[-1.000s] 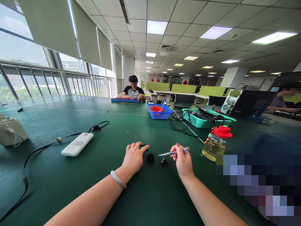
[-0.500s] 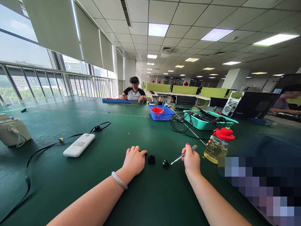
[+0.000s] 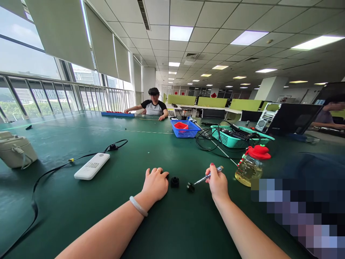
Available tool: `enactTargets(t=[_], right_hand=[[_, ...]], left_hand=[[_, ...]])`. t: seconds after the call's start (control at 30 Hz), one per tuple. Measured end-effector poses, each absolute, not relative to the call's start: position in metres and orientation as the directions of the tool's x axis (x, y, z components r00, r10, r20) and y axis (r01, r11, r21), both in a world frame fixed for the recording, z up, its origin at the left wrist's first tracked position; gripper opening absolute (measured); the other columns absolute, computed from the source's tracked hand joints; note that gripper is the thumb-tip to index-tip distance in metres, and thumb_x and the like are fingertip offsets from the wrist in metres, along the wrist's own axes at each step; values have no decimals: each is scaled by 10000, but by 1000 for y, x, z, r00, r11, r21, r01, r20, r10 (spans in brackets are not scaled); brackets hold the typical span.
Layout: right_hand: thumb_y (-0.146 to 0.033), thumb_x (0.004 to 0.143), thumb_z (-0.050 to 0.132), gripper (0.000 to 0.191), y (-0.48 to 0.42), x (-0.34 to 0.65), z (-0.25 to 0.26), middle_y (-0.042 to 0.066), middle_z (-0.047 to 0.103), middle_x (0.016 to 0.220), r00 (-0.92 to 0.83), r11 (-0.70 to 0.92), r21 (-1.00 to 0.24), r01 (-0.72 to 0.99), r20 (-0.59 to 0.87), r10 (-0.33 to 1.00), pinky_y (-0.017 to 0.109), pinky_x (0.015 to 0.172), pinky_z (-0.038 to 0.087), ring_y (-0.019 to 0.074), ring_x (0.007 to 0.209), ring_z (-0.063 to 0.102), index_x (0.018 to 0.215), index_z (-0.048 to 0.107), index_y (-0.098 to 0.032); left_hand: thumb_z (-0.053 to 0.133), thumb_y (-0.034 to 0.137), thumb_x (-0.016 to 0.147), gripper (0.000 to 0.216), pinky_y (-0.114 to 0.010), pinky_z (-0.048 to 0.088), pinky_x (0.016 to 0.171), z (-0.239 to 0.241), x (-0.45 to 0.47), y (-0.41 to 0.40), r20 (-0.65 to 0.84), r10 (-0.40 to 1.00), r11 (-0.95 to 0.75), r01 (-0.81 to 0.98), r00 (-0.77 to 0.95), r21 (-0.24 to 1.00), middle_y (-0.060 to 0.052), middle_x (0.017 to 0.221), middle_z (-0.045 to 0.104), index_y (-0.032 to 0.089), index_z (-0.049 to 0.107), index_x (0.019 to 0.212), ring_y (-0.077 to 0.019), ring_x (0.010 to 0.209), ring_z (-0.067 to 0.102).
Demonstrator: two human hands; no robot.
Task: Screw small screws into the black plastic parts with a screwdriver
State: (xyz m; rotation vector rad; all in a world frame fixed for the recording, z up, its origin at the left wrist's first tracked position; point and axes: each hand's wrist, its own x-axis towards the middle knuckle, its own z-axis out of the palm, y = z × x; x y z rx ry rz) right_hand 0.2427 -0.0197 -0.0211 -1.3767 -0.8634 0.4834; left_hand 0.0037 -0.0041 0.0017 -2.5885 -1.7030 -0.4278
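Observation:
My right hand [image 3: 217, 184] grips a thin screwdriver [image 3: 199, 180] with a clear handle, its shaft slanting down to the left. The tip is at a small black part with metal prongs [image 3: 190, 187], which lies on the green tabletop [image 3: 151, 230]; whether they touch is too small to tell. Just left of it sits a black block-shaped housing [image 3: 175, 182] with a round opening on top. My left hand [image 3: 156, 184] rests on the tabletop beside the housing, fingers a little apart and holding nothing visible.
Near my right hand stands a jar of yellow liquid with a red lid [image 3: 249, 167]. Behind are a teal basket of cables [image 3: 229, 140] and a blue basket [image 3: 185, 133]. A white power bank [image 3: 92, 166] and black strap [image 3: 35, 201] lie left. A person [image 3: 153, 106] sits across.
The screwdriver tip has moved left to the pronged black part. My left hand stays about where it was. The person across has shifted a blue tray leftward.

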Motion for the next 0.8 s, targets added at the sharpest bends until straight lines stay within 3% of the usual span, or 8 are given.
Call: enactTargets(t=[0.1, 0.27, 0.37, 0.57, 0.8], right_hand=[[-669, 824, 489, 519, -19, 245, -21, -22, 486, 405, 648, 157, -972, 174, 233, 725, 288, 437, 378, 156, 390, 492, 539, 523, -236], [-709, 789, 520, 551, -21, 232, -22, -21, 467, 407, 527, 170, -976, 133, 215, 822, 277, 418, 372, 143, 378, 483, 525, 526, -225], [-738, 766, 545, 567, -24, 222, -20, -24, 455, 431, 422, 189, -977, 101, 214, 881, 262, 429, 391, 129, 401, 479, 560, 569, -210], [-771, 687, 617, 586, -27, 214, -15, -52, 421, 455, 233, 168, -985, -39, 155, 960, 254, 449, 415, 82, 382, 394, 603, 602, -191], [-719, 680, 673, 544, -33, 206, -12, -40, 503, 503, 21, 103, -988, -113, 102, 995, 261, 508, 447, 87, 415, 450, 672, 645, -176]], left_hand=[[318, 230, 945, 464, -572, 209, 1149, 0, 4, -1, 200, 896, -437, 871, 397, 226, -93, 1395, 556, 244, 554, 1344, -270, 1311, 462], [318, 362, 988, 473, -520, 247, 1169, -3, 6, -3, 129, 779, -609, 694, 613, 383, -32, 1499, 458, 285, 400, 1448, -247, 1417, 346], [390, 423, 976, 440, -483, 312, 1140, -3, 6, -6, 165, 703, -693, 613, 692, 380, -50, 1422, 542, 279, 469, 1384, -250, 1351, 438], [564, 445, 900, 384, -462, 379, 1079, 0, 6, -9, 217, 680, -716, 571, 701, 401, -59, 1291, 614, 262, 554, 1237, -260, 1241, 517], [672, 502, 807, 580, -493, 329, 1102, 2, 7, -11, 219, 577, -799, 488, 787, 351, -58, 1353, 561, 299, 509, 1325, -288, 1263, 470]])
